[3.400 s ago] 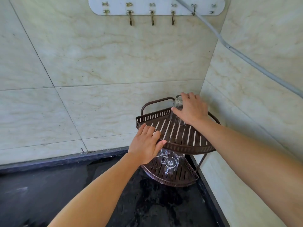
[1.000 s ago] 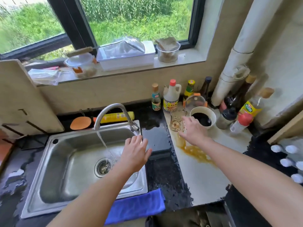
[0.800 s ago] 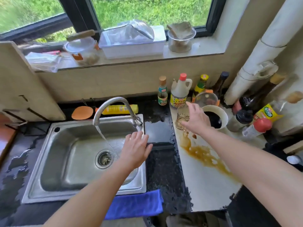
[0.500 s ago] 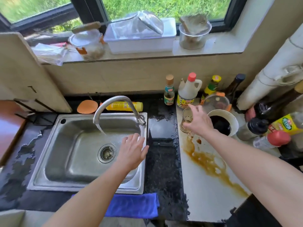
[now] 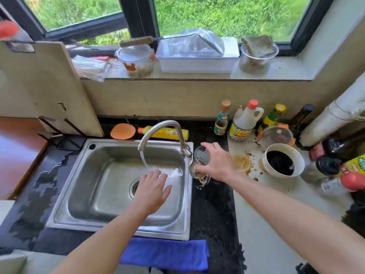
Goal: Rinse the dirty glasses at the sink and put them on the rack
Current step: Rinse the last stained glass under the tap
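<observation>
Head: glass (image 5: pixel 200 156) in right hand (image 5: pixel 217 163) (dirty)

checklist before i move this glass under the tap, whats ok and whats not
1. Grip: right hand holds the glass: ok.
2. Water running from the tap: ok.
3. Glass over the sink basin: not ok. It hangs at the right rim, mostly above the black counter.
4. Left hand free to help: ok. It is open, over the basin beside the stream.
5. Glass clean: not ok. There is brown residue in its bottom.
6. Room on the rack: cannot tell, as it is out of view.
</observation>
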`<state>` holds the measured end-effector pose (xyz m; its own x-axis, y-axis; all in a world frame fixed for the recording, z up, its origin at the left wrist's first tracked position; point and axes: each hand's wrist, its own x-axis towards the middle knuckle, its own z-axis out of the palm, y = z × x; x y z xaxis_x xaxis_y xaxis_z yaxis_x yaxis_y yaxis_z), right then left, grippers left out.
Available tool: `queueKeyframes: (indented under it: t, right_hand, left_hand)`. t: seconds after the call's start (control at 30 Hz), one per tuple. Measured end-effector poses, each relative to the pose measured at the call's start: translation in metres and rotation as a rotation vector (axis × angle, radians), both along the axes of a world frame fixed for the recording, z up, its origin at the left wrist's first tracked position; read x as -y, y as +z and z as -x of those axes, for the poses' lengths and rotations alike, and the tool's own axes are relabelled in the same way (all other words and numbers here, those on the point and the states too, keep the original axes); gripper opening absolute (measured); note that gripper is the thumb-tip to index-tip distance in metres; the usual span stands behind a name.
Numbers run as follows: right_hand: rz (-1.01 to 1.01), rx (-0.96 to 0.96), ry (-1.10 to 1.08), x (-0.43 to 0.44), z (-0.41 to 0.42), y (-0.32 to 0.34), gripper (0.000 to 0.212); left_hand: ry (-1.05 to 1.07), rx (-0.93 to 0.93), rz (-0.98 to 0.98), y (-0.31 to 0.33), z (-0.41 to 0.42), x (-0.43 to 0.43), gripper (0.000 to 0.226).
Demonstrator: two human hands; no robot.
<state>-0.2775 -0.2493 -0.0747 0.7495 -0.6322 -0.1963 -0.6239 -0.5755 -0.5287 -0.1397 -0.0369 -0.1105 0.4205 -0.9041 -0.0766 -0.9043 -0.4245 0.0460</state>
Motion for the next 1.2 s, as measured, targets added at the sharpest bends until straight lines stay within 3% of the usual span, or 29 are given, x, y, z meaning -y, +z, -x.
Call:
queueKeyframes:
  t: [0.3, 0.4, 0.53, 0.67, 0.8, 0.93, 1.07, 1.2]
  right_hand:
    - [-0.059, -0.045, -0.002, -0.099, -0.098, -0.005, 0.085]
    - [-0.100, -0.074, -0.076, -0.121, -0.130, -0.014, 0.086]
    - [-0.167, -0.107, -0.218, -0.145, -0.158, -0.028, 0.092]
    - [-0.210, -0.125, -0.309, -0.154, -0.174, -0.032, 0.073]
    - [-0.327, -0.132, -0.411, -0.153, -0.181, -0.031, 0.063]
    - [-0.446, -0.142, -0.503, -0.145, -0.185, -0.022, 0.050]
    - [-0.572, -0.119, -0.479, -0.138, -0.185, -0.011, 0.044]
    - [-0.691, -0.021, -0.441, -0.129, -0.181, -0.002, 0.034]
  left_hand:
    - [-0.013, -0.117, -0.085, -0.014, -0.084, -0.065, 0.048]
    - [-0.012, -0.191, -0.130, -0.024, -0.111, -0.079, 0.044]
    - [-0.042, -0.274, -0.139, -0.037, -0.125, -0.091, 0.055]
    - [-0.061, -0.391, -0.121, -0.047, -0.131, -0.090, 0.067]
    - [0.031, -0.561, -0.041, -0.046, -0.134, -0.081, 0.058]
    - [0.081, -0.573, 0.020, -0.038, -0.133, -0.065, 0.042]
    - [0.175, -0.618, 0.107, -0.029, -0.148, -0.045, 0.021]
    - [0.229, -0.712, 0.130, -0.022, -0.170, -0.039, 0.017]
